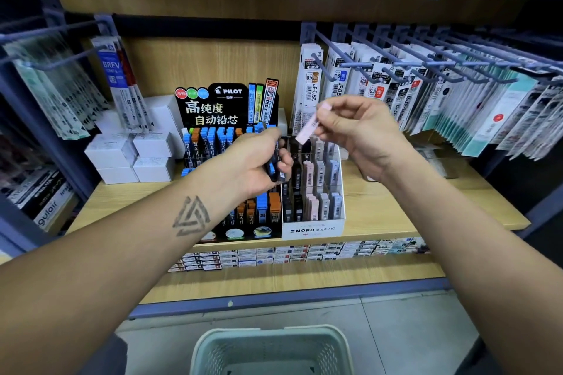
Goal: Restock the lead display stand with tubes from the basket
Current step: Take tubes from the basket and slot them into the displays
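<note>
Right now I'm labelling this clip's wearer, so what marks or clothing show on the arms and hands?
Both forearms are bare: no sleeves, gloves, watch or rings show. The left forearm carries a dark tattoo of interlocked triangles near the wrist. The right forearm shows no markings.

A pale pink lead tube [307,128] hangs tilted above the white display stand [313,227] at the shelf's [396,210] front edge, while the green basket [271,350] sits below.

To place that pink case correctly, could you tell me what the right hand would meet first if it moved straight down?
Probably the white MONO cardboard display stand below the right hand and its pink lead tube, though depth is unclear.
</note>
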The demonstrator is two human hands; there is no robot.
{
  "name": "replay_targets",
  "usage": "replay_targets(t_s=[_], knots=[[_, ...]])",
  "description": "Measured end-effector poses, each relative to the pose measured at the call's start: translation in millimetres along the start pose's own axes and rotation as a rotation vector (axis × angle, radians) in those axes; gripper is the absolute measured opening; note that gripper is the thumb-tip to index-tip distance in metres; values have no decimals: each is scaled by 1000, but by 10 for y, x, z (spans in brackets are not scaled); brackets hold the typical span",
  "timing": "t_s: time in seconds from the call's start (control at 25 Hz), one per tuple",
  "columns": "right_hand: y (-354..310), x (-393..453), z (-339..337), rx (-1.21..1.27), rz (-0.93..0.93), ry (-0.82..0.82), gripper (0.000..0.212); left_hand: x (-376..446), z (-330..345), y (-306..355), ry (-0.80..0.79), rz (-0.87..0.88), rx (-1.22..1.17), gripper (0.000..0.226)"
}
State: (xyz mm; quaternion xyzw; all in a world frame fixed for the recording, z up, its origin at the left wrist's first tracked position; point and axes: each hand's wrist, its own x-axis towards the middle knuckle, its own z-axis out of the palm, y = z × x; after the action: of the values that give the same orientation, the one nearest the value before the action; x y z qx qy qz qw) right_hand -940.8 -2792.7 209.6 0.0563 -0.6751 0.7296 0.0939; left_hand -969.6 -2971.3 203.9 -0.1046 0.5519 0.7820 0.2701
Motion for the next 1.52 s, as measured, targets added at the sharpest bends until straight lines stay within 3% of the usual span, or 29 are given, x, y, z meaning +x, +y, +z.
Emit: replay_targets(t_s=[0.12, 0.32, 0.76, 1.28, 1.52], knots=[[120, 51, -138, -433, -3, 62, 10, -12, -53, 13, -5, -3, 43, 24], [161, 14, -133, -856, -17, -46, 8, -20, -96, 25, -5, 32, 96, 24], [307, -91, -182, -1127, 74, -314, 14, -27, -70, -51, -40, 62, 178, 27], [620, -212, 21, -1306, 70, -292, 19, -39, -16, -89, -62, 64, 186, 27], [690, -301, 8, -1375, -22, -295, 15, -22, -63, -93, -84, 47, 203, 27]])
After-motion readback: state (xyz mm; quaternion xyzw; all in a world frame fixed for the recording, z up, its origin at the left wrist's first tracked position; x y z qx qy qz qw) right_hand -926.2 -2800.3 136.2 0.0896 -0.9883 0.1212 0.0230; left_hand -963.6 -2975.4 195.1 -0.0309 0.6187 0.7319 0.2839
